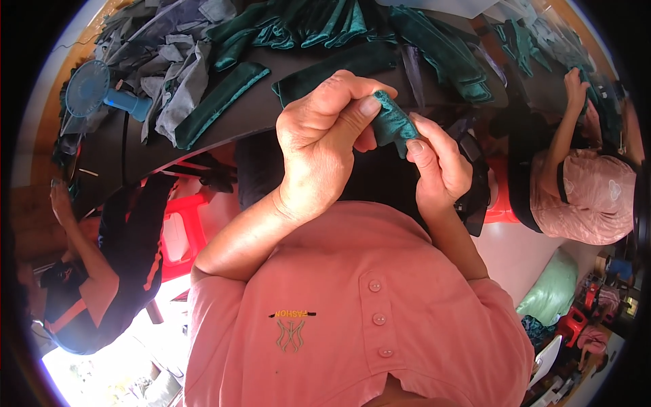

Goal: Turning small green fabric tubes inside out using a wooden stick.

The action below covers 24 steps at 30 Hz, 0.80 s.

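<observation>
Small green velvet piece [393, 124], raised before the near edge of the table [251, 108]: the left hand [315, 129] pinches 1 end, the right hand [444, 159] the other. Probably light, limp and slightly slippery; best gripped at its 2 ends, thumb against forefinger.

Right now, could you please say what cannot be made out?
- Head view: pinched edges of the small green velvet piece, hidden by left hand and right hand.
- Head view: rest of the smooth white object, cut off by the top edge.
- Head view: what, if anything, the leftmost person's hand holds; too small.
</observation>
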Available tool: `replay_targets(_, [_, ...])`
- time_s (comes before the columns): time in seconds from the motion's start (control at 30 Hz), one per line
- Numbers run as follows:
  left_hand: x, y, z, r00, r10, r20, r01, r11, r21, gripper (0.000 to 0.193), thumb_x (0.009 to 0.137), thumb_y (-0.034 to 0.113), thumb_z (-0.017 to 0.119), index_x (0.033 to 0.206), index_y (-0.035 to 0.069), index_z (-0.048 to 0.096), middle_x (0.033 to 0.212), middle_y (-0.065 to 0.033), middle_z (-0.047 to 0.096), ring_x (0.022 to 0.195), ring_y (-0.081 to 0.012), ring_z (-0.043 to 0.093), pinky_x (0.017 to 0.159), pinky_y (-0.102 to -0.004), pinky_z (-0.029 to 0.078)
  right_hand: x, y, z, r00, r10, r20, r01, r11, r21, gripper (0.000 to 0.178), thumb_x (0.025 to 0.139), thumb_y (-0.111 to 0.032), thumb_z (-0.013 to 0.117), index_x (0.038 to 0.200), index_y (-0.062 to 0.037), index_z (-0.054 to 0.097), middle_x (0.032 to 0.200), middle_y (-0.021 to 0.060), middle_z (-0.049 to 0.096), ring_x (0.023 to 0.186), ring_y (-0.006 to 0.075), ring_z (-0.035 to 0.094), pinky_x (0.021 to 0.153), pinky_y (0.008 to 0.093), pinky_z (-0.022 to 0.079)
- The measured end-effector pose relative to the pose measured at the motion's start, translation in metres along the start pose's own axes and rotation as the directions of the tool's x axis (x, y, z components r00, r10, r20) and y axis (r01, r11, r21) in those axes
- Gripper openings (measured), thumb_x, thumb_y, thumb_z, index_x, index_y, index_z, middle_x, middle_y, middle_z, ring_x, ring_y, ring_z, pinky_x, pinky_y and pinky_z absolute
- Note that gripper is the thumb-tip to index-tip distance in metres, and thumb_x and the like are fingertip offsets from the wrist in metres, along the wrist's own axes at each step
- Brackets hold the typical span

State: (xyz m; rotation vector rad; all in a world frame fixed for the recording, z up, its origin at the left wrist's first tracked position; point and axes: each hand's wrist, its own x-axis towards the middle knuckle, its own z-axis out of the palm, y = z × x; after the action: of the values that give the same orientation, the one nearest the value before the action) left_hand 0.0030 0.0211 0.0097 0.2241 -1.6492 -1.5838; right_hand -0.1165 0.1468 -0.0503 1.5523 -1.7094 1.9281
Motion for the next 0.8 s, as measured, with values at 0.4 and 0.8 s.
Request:
replay_targets(0.4, [0.006,0.005,0.001,0.981,0.124,0.147,-0.133,0.990,0.052,0.014,0.089,-0.012,0.054,0.092,-0.003,0.064,0.092,-0.0081,0.069,0.058,-0.0049,0.051,0.052,-0.0181,0.042,0.003,0.002,-0.002,0.993,-0.117,0.002,0.117,0.990,-0.080,0.024,0.085,0.008,0.063,0.110,0.0063,0.062,0.094,0.0152,0.071,0.062,0.0161,0.061,0.055,0.0242,0.047])
replay_targets(0.8, [0.013,-0.014,0.001,0.989,-0.133,0.070,0.135,0.991,-0.021,0.010,0.091,-0.004,0.056,0.090,0.000,0.066,0.088,-0.0026,0.069,0.058,-0.0040,0.049,0.052,-0.0189,0.041,-0.016,0.001,0.006,0.789,0.606,0.098,-0.534,0.599,0.597,0.013,0.085,-0.001,0.067,0.098,0.0032,0.064,0.072,0.0022,0.060,0.056,0.0067,0.048,0.051,0.0211,0.035])
